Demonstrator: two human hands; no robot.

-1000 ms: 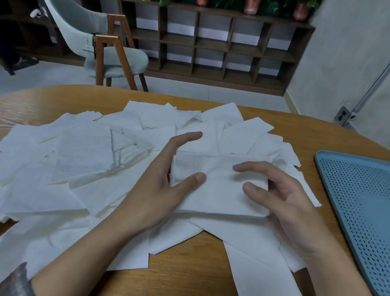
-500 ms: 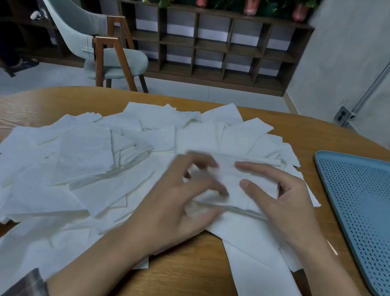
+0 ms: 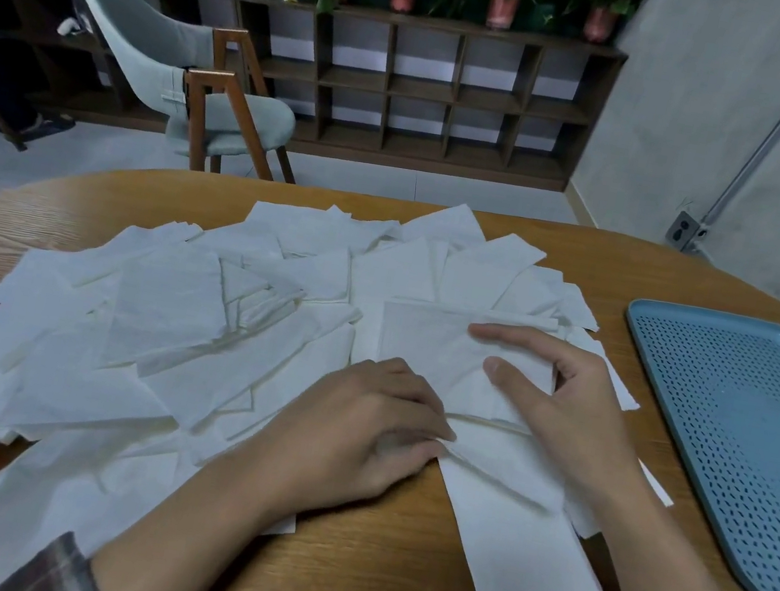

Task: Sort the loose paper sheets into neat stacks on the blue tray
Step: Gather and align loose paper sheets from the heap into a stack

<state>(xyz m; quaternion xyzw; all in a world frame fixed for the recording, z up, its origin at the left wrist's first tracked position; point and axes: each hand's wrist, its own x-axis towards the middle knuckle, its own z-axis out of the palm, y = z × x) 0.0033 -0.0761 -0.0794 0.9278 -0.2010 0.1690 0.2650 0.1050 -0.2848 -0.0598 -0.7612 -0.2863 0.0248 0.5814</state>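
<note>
Now, from largest down. Wooden surface (image 3: 354, 575): same place in view as a second ago, rounded far edge, bare wood along the near side between the forearms and in a narrow strip before the tray.

Loose paper sheets (image 3: 177, 310): spread as before in an overlapping white heap over the left and middle of the surface, corners fanning toward the far rim and off the left of the view.

Blue tray (image 3: 742, 441): unmoved at the right, perforated floor and raised rim, left edge just beside the outermost sheet corners but apart from them.

Long sheet (image 3: 525, 553): unchanged, jutting from under the heap toward the near edge.

Right hand (image 3: 576, 411): hardly shifted, forefinger and thumb stretched flat and apart on the top sheet (image 3: 426, 343), remaining fingers bent down at its right edge; presses rather than pinches.

Left hand (image 3: 365, 426): the plain change. A second ago lay open along the left side of that sheet; half a second ago blurred in motion; now sits nearer, fingers curled, forefinger and thumb pinching the near-left corner, creases running out from the grip.

Top sheet itself: squarer to the far edge than before, lying on the heap, left of the tray.
</note>
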